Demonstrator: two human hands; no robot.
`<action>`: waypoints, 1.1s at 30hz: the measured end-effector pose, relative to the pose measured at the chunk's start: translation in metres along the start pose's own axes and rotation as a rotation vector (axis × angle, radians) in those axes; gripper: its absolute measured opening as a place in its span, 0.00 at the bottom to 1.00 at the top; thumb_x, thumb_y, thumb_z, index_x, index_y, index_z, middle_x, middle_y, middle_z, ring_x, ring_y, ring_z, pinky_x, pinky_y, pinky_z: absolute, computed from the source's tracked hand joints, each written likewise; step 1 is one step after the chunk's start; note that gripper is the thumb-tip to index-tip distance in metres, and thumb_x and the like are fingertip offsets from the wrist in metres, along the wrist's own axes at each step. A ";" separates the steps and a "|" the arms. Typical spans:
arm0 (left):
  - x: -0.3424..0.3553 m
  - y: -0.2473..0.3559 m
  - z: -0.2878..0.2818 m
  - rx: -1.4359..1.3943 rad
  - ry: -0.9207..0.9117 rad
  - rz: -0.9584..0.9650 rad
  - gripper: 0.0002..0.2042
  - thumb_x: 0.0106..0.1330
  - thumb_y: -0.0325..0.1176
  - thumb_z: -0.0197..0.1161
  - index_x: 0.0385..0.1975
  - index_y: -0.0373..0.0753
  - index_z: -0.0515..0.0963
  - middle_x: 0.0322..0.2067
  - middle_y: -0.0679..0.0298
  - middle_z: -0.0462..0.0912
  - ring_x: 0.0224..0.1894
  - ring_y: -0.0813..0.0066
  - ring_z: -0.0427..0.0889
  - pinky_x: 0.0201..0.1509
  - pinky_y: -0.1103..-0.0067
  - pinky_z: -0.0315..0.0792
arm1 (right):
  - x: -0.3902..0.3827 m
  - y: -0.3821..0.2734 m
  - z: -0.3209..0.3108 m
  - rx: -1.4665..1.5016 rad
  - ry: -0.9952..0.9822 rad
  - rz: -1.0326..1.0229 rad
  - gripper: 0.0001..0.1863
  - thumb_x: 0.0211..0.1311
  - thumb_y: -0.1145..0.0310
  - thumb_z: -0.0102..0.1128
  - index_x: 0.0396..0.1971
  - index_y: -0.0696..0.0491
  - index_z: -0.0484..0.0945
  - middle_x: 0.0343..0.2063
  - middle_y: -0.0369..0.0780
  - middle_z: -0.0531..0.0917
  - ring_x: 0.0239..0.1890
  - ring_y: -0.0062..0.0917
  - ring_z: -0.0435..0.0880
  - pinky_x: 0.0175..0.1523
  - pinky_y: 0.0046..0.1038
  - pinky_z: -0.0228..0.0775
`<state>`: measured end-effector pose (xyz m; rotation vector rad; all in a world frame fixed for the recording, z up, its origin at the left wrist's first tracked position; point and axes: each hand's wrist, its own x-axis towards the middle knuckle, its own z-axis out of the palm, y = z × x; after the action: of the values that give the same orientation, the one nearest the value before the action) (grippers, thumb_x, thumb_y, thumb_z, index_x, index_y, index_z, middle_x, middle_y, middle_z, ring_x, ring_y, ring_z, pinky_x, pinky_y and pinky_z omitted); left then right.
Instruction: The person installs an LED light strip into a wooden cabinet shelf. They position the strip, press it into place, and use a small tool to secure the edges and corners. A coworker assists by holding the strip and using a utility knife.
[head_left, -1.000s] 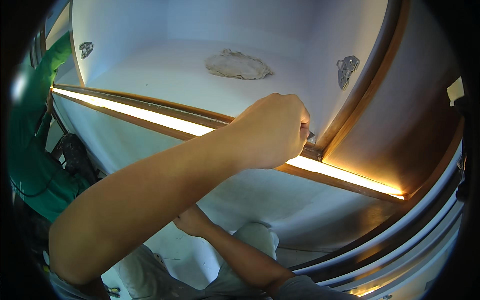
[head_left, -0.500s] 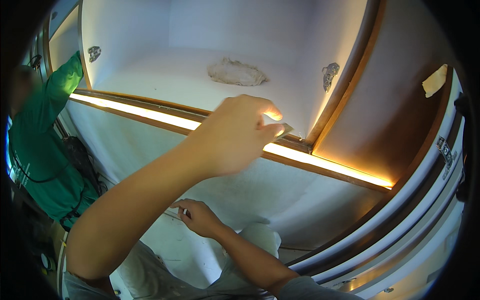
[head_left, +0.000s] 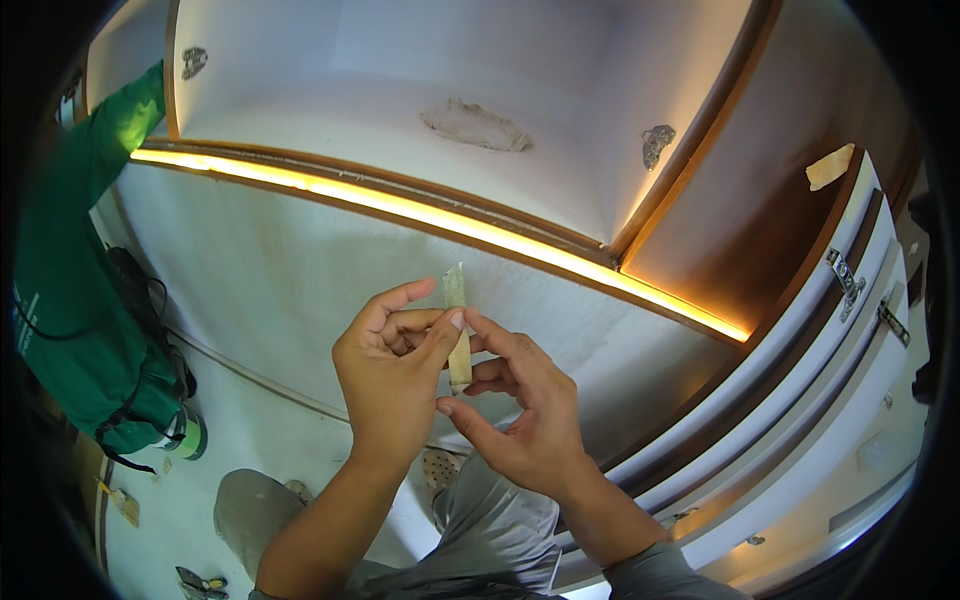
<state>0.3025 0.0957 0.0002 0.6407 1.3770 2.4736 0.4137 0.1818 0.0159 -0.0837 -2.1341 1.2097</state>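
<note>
My left hand and my right hand meet in front of me, both pinching a narrow pale strip that looks like folded sandpaper or a thin wood sliver. The strip stands upright, its upper end sticking out above my fingers. My left thumb presses on its middle, and my right fingers curl around its lower end. Behind my hands is a white panel beneath a glowing yellow light strip.
A person in a green shirt stands at the left with an arm raised to the light strip's end. Filler patches mark the white recessed surface above. Brown wood trim and white cabinet doors with metal hinges run at right.
My left hand has come down from the light strip's wooden edge to chest height. My right hand has risen to meet it, and both now hold the pale strip.
</note>
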 end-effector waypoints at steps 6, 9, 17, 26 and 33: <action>-0.002 0.012 -0.012 -0.051 -0.035 -0.061 0.21 0.68 0.22 0.74 0.59 0.29 0.76 0.39 0.52 0.91 0.37 0.76 0.91 0.42 0.80 0.84 | 0.011 -0.013 0.016 -0.520 -0.002 -0.053 0.30 0.64 0.82 0.67 0.67 0.58 0.76 0.40 0.47 0.86 0.37 0.33 0.91 0.45 0.32 0.85; -0.003 0.013 -0.025 -0.143 -0.148 0.050 0.25 0.67 0.20 0.75 0.62 0.30 0.74 0.45 0.48 0.91 0.38 0.74 0.91 0.45 0.79 0.85 | 0.033 -0.041 -0.012 -0.743 -0.099 -0.012 0.29 0.64 0.88 0.55 0.65 0.57 0.78 0.40 0.47 0.85 0.37 0.33 0.91 0.45 0.34 0.84; 0.015 -0.058 -0.112 0.256 -0.271 -0.204 0.28 0.67 0.24 0.74 0.67 0.36 0.74 0.49 0.48 0.91 0.35 0.74 0.91 0.42 0.78 0.83 | 0.218 -0.056 -0.119 -1.718 -0.174 -0.072 0.15 0.70 0.73 0.61 0.52 0.60 0.86 0.44 0.50 0.89 0.38 0.49 0.89 0.47 0.45 0.82; 0.015 -0.093 -0.124 0.457 -0.449 -0.227 0.30 0.65 0.24 0.73 0.69 0.37 0.74 0.48 0.50 0.91 0.30 0.78 0.87 0.41 0.78 0.80 | 0.303 0.032 -0.130 -2.044 -0.501 0.380 0.09 0.65 0.71 0.63 0.35 0.56 0.91 0.39 0.51 0.91 0.44 0.49 0.90 0.48 0.45 0.83; 0.017 -0.107 -0.129 0.522 -0.465 -0.193 0.32 0.65 0.24 0.74 0.70 0.38 0.73 0.47 0.49 0.92 0.28 0.72 0.90 0.40 0.76 0.82 | 0.288 0.042 -0.135 -2.075 -0.514 0.261 0.11 0.66 0.69 0.62 0.40 0.55 0.90 0.40 0.49 0.92 0.45 0.46 0.91 0.50 0.44 0.84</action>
<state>0.2247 0.0624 -0.1456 1.0484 1.7767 1.6665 0.2587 0.4105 0.1792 -0.9693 -2.8302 -1.4395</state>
